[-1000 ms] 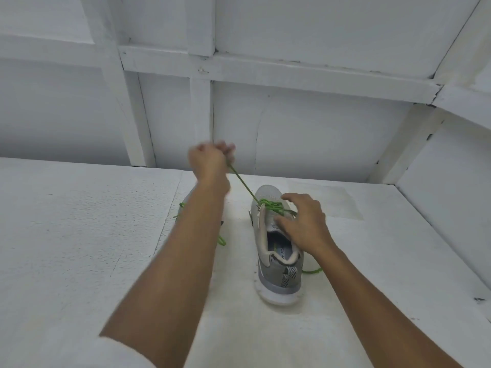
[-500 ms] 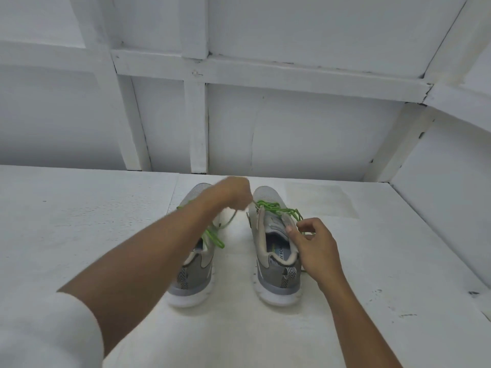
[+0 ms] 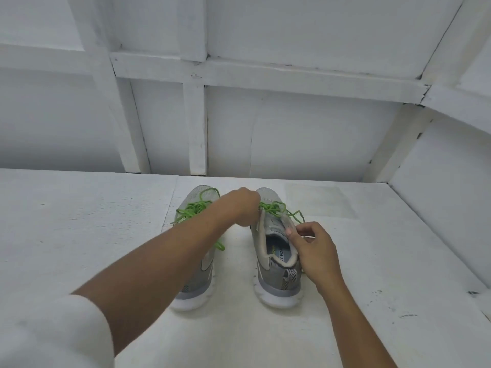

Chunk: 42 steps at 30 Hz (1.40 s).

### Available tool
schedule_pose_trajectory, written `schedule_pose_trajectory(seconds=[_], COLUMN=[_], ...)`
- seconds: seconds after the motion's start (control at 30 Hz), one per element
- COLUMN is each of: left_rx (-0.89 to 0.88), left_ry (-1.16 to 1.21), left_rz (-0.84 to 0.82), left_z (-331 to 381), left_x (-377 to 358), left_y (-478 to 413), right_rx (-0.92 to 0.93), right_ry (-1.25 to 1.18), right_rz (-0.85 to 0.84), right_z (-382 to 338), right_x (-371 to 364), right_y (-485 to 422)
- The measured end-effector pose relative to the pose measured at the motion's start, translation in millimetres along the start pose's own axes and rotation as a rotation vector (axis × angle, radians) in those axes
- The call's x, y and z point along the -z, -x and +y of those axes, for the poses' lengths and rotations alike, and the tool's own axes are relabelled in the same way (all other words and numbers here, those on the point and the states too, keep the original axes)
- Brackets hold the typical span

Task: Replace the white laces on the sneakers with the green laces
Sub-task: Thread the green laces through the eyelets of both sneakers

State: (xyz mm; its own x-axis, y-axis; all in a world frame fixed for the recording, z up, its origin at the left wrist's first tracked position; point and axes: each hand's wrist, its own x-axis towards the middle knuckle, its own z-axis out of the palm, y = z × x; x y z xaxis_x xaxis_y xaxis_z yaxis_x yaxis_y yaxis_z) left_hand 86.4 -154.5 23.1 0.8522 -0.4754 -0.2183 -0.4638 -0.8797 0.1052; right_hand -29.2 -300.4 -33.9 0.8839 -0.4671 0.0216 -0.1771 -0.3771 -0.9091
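The left sneaker [image 3: 201, 284] and the right sneaker [image 3: 275, 278] are both grey, with paler beige-grey collars, a white stripe along the side and white soles. The right sneaker's heel carries a black-and-white striped patch, and its insole [image 3: 279, 247] shows a light blue label with dark lettering. The green laces [image 3: 273, 208] on both are a bright lime. The counter [image 3: 79, 235] is white with a few dark specks, the wall [image 3: 305, 134] is plain white, and the sleeve [image 3: 53, 338] is white.

Open table [image 3: 79, 235] either side of the sneakers [image 3: 276, 282] — wall [image 3: 292, 142] close behind toes.
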Motion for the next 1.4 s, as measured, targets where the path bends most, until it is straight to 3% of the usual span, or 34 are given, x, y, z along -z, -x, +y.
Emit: schedule_pose_trajectory(seconds=[0.3, 0.7, 0.9, 1.0, 1.2, 1.4], left_rx=[0.022, 0.026, 0.033, 0.020, -0.057, -0.078], left_ry=[0.016, 0.097, 0.401, 0.545, 0.546, 0.579], left_rz=[0.131, 0.114, 0.050, 0.039, 0.009, 0.185], left_z=[-22, -22, -7, 6, 25, 30], left_x=[42, 81, 102, 100, 70, 21], left_y=[0, 11, 22, 26, 18, 3], right_rx=[0.001, 0.012, 0.042, 0.049, 0.025, 0.011], right_ry=[0.006, 0.015, 0.094, 0.205, 0.349, 0.324], right_rz=[-0.006, -0.017, -0.004, -0.061, -0.154, -0.155], right_z=[0, 1, -11, -27, -36, -29], right_x=[0, 1, 4, 7, 11, 17], right_y=[1, 0, -9, -24, -42, -43])
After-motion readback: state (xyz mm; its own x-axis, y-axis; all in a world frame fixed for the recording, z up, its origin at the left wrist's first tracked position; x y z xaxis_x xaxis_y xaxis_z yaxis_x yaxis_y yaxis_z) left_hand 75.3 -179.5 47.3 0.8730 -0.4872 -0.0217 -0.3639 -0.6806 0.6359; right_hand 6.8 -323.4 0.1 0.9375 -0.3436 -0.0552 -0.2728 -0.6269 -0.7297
